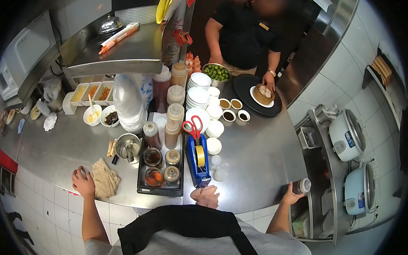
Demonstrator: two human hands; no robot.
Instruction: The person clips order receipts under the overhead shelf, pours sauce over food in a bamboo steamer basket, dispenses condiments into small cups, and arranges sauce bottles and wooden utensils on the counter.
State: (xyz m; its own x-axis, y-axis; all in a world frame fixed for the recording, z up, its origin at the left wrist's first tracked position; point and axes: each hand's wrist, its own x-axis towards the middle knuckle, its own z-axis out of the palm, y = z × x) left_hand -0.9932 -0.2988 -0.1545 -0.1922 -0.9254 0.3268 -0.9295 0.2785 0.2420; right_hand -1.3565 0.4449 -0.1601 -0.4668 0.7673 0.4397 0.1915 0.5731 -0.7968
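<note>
My left hand (82,182) rests on the counter's front edge at the left, fingers apart, with nothing seen in it. Just right of it lies a crumpled tan cloth (104,178). Out to the right, my right hand (292,196) is wrapped round a squeeze bottle (302,186) with dark contents, held tilted by the counter's right edge. In the middle, a black tray (159,189) carries several sauce bottles and jars. Beside it stand a blue tape dispenser (196,161) and red-handled scissors (193,126). A metal pot (128,146) sits left of the tray.
Across the counter a person (245,34) touches a bamboo steamer (262,92) on a black round tray (247,84) and a bowl of green limes (217,73). White bowls (197,98) stand stacked nearby. A metal shelf (112,63) overhangs the left; rice cookers (347,134) line the right.
</note>
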